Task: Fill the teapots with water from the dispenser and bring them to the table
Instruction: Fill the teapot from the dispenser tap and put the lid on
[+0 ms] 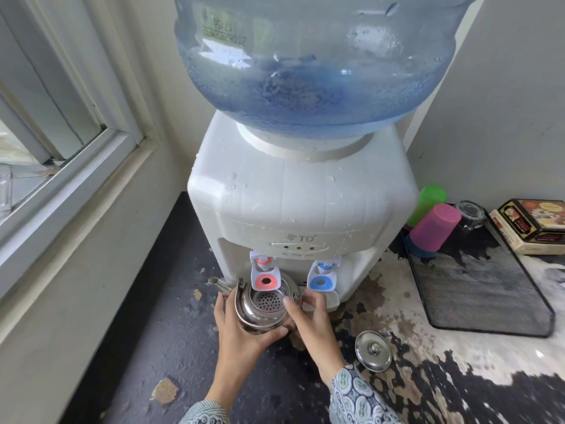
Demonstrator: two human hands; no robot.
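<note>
- Head view looks down on a small shiny steel teapot (263,304), lid off, standing on the dark, peeling counter (171,338) with its mouth and perforated strainer right under the red-capped tap (265,275) of the white water dispenser (302,203).
- Left hand (241,332) wraps the near-left side of the pot, thumb curled round the front, holding it steady.
- Right hand (308,313) lies against the pot's right side, fingers loosely closed on the rim and reaching towards the dispenser's base; whether it grips or only steadies I cannot tell for sure.
- Pot's long axis runs left to right: the spout (217,284) points left and away, and the bail handle is folded down over the left rim, clear of the opening.
- Blue-capped tap (322,278) hangs just beside the right hand, which is the nearer one to either lever.
- Round steel lid (373,351) lies on the counter to the right, apart from the pot.
- Room is tight behind, at the dispenser; open counter lies to the left and near side, while a black mesh tray (477,286) with upturned plastic cups (434,231) bounds the right.
</note>
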